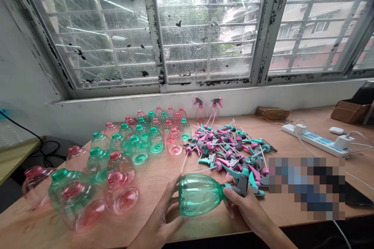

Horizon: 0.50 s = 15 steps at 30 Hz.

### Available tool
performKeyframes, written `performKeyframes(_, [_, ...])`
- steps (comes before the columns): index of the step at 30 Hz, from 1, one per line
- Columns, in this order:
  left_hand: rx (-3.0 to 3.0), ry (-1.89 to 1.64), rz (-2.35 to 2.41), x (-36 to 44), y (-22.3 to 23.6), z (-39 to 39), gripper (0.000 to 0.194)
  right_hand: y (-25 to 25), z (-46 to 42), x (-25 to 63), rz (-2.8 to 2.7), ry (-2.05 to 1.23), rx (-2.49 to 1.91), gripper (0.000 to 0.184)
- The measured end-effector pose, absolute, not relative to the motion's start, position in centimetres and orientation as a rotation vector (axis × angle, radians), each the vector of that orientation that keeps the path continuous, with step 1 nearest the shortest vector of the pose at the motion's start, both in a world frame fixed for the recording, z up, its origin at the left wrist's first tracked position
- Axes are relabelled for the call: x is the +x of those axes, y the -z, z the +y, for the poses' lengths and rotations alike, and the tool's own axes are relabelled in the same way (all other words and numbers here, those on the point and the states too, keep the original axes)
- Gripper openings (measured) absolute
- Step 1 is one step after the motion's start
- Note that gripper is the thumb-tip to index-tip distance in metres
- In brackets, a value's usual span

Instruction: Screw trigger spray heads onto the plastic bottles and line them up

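Pixelated patch [306, 188] at R hides part of the desk [157, 171]; forearms [274, 227] are cut off at the bottom edge; the pile of spray heads [228, 148] is too tangled to count. 2 pink bottles w/ sprayers [200, 114] stand by the wall [239, 103]; approx. 27 open bottles [157, 140], pink & green, stand at L, though overlap makes the no. uncertain. 1 green bottle [198, 198] is held sideways btwn both hands: L hand [165, 212] cups its base end, R hand [245, 202] grips the neck & the grey-teal spray head [242, 184] there.
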<state>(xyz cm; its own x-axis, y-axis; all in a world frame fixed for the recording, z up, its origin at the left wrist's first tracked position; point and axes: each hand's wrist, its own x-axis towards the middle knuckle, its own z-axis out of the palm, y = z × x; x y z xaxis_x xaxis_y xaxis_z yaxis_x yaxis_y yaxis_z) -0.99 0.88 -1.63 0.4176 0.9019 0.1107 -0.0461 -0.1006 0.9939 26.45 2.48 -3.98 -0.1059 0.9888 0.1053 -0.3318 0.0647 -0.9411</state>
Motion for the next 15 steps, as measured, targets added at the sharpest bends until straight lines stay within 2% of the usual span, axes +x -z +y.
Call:
performKeyframes(7, [1.462, -0.93, 0.796, -1.42, 2.44, 1.23, 0.083, 4.29, 2.69, 26.35, -1.079, -1.364, -0.839, 0.041])
performKeyframes(12, [1.422, -0.912, 0.759, -1.28, 1.8, 0.95, 0.076, 4.06, 2.63, 26.37, -1.079, -1.372, -0.834, 0.04])
performKeyframes(15, [1.398, -0.938, 0.777, -1.09, 1.78, 0.87, 0.081, 3.92, 2.62, 26.36, -1.086, -1.371, -0.833, 0.039])
